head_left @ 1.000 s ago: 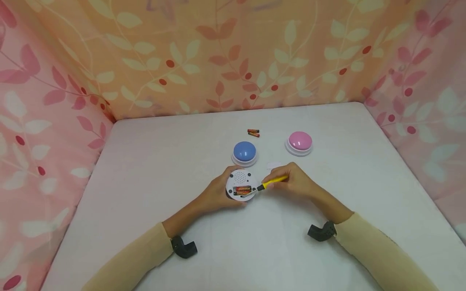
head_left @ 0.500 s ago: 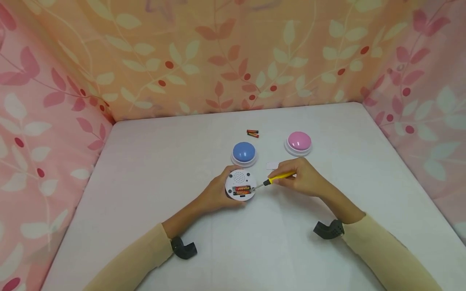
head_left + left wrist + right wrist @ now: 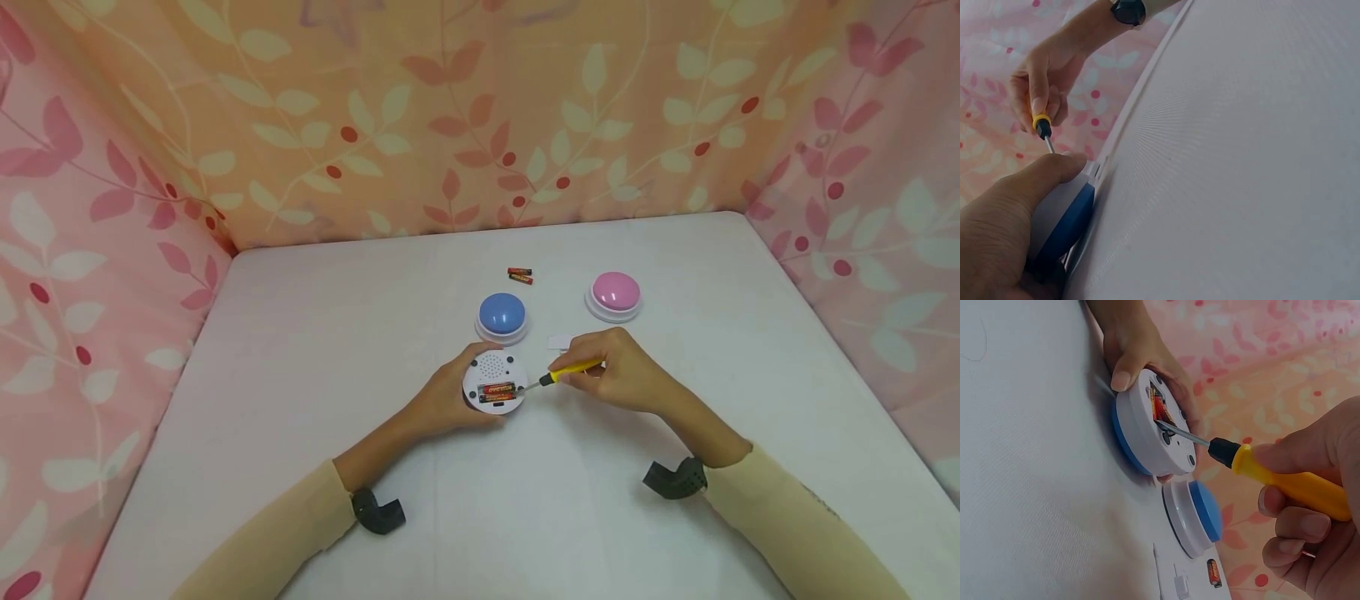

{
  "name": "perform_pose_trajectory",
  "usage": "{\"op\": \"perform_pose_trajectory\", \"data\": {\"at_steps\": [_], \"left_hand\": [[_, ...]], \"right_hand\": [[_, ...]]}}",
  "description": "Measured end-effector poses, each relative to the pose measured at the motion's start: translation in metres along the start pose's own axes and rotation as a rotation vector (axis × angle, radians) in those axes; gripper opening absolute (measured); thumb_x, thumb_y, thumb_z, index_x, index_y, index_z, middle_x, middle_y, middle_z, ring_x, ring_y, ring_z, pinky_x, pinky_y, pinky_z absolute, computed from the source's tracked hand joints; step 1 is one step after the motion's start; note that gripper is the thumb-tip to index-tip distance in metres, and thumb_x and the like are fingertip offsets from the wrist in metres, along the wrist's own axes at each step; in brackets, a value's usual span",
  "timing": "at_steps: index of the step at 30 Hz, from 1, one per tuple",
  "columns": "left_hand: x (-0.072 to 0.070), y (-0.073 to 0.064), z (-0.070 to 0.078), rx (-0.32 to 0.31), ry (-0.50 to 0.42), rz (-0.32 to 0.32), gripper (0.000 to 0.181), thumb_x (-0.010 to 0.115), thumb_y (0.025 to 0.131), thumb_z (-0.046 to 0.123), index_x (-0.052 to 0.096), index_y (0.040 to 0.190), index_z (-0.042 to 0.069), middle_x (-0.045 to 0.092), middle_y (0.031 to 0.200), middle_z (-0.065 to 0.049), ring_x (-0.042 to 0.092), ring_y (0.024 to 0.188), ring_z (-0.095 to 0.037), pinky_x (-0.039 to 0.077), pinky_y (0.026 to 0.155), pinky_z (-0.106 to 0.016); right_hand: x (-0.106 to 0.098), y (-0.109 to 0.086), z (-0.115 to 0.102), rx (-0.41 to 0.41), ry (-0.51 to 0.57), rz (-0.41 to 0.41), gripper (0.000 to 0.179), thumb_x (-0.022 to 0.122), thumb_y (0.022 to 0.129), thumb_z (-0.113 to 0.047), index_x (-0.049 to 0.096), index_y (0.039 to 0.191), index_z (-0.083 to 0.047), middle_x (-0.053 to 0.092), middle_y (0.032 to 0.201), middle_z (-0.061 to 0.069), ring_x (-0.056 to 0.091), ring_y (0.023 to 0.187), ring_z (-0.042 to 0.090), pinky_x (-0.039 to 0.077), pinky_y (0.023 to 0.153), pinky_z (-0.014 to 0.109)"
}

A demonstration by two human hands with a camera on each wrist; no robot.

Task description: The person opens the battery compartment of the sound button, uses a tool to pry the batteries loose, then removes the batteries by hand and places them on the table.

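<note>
Flowered curtains point(image 3: 480, 108) in orange and pink stand behind and beside a white-covered table point(image 3: 330, 317). Near its middle, the left hand point(image 3: 450, 400) grips a round white device point(image 3: 491, 364), its underside tilted up and its blue dome point(image 3: 1124, 440) turned down. Two red batteries point(image 3: 497, 392) lie side by side in its uncovered compartment. The right hand point(image 3: 622, 371) pinches a yellow-handled screwdriver point(image 3: 577, 370), whose tip reaches the compartment's right end; whether it touches a battery I cannot tell. Just beyond the device sits a blue button point(image 3: 502, 315), with a pink button point(image 3: 617, 292) farther right and two loose batteries point(image 3: 520, 279) behind.
</note>
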State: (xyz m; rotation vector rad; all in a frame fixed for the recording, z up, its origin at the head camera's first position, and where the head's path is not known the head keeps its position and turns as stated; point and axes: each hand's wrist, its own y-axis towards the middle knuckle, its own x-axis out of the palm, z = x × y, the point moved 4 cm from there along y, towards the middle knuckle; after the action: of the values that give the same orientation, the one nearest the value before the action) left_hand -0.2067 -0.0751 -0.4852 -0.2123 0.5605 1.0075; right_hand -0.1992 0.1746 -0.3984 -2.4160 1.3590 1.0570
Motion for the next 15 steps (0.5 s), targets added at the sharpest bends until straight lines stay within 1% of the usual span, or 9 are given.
{"op": "perform_pose_trajectory", "data": {"at_steps": [7,15], "left_hand": [[-0.0006,-0.0009,0.0021,-0.022,0.004,0.002,0.105,0.097,0.066,0.031,0.037,0.151,0.026,0.057,0.133,0.011,0.057,0.115,-0.011,0.052,0.097,-0.038],[-0.0002,-0.0004,0.0015,-0.025,-0.003,0.001,0.104,0.097,0.066,0.03,0.037,0.15,0.03,0.057,0.132,0.011,0.057,0.114,-0.011,0.052,0.097,-0.039]], "right_hand": [[-0.0001,0.0001,-0.0019,0.002,-0.016,-0.003,0.022,0.077,0.083,0.0,0.082,0.102,-0.011,0.074,0.086,-0.008,0.064,0.08,0.011,0.057,0.064,0.027],[0.001,0.0006,-0.0009,-0.009,-0.035,-0.012,0.023,0.079,0.082,-0.001,0.082,0.103,-0.011,0.075,0.087,-0.004,0.063,0.079,0.012,0.056,0.065,0.026]]}}
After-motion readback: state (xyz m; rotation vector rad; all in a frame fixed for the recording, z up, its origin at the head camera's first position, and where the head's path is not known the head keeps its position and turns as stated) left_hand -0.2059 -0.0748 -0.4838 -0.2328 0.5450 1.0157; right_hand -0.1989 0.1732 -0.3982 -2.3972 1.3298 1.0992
